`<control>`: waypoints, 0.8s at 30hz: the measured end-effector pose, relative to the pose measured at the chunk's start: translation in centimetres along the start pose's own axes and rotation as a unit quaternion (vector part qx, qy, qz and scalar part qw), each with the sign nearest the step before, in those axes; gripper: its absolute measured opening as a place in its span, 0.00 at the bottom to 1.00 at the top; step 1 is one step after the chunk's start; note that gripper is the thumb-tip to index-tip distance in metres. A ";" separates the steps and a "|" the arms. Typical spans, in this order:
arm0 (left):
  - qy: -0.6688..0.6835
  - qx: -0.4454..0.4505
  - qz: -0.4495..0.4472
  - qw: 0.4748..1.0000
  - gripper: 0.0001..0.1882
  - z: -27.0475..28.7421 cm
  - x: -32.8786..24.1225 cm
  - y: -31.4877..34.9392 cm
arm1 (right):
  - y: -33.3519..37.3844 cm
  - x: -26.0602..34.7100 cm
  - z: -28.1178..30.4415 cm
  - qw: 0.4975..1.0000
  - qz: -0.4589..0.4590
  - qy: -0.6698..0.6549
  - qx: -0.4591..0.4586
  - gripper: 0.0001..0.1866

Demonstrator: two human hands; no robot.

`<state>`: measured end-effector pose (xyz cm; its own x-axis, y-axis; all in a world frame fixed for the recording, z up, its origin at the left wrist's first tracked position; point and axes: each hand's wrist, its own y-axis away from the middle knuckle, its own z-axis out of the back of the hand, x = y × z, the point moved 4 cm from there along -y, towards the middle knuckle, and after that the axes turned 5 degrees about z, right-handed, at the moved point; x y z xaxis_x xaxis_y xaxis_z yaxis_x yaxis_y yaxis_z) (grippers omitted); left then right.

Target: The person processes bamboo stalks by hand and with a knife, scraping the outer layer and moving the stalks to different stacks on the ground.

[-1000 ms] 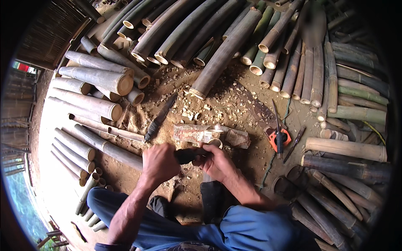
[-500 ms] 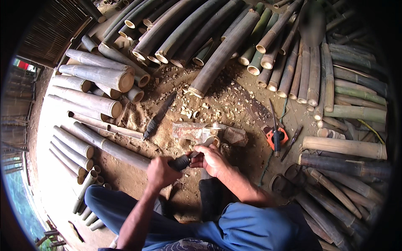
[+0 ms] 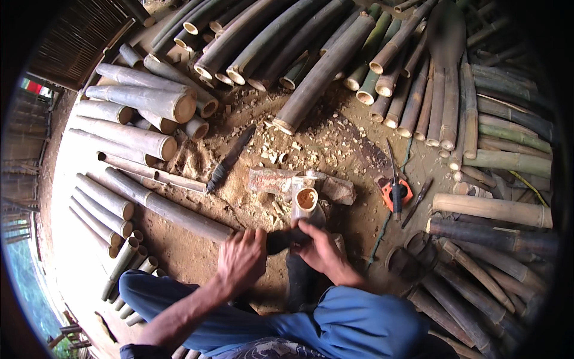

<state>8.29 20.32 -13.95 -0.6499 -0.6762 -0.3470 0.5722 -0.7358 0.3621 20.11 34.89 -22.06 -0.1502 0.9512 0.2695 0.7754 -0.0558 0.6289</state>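
Note:
Close above my lap, both hands are on a knife whose thick handle (image 3: pixel 278 241) is wrapped in dark material. My left hand (image 3: pixel 242 256) is closed at the handle's left end, knuckles up. The fingers of my right hand (image 3: pixel 323 250) are closed round the other end, thumb on top. Its blade is hard to make out from here. Just beyond my right hand stands a short bamboo piece (image 3: pixel 306 200), its round hollow end facing up. Behind it lies a pale, reddish-marked block (image 3: pixel 272 180). A second knife with a wrapped handle (image 3: pixel 218 178) lies farther left on the ground.
Bamboo poles (image 3: pixel 278 45) are stacked at the back, with more cut tubes (image 3: pixel 140 103) at the left and others (image 3: pixel 472 281) at the right. Wood chips (image 3: pixel 326 146) litter the ground. An orange tool (image 3: pixel 396 192) and a slim dark blade (image 3: pixel 417 202) lie to the right.
My right hand has drawn back towards me, from the front of the knife onto its dark handle. My left hand has shifted slightly right and nearer. The bamboo's hollow end is now uncovered.

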 end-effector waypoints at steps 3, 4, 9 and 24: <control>-0.025 0.039 -0.011 0.999 0.12 -0.1 -1.3 2.5 | 1.7 -0.7 0.7 1.000 -0.004 0.017 0.010 0.13; -0.052 0.044 -0.018 0.998 0.14 0.6 -1.3 1.8 | 0.9 -1.0 0.7 1.000 -0.011 -0.008 0.018 0.13; -0.121 0.097 -0.076 0.985 0.04 8.2 -3.4 -5.0 | -2.7 -2.4 0.1 0.976 -0.033 -0.213 0.041 0.14; 0.378 0.161 0.191 0.892 0.27 -12.8 -6.5 1.8 | -2.8 5.9 2.8 0.873 -0.168 0.454 -0.062 0.13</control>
<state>19.91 22.90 -22.09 0.1531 -0.7964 -0.5850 0.4274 -0.4804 0.7659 18.78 41.50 -24.22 -0.8243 0.2909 0.4857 0.5300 0.0951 0.8426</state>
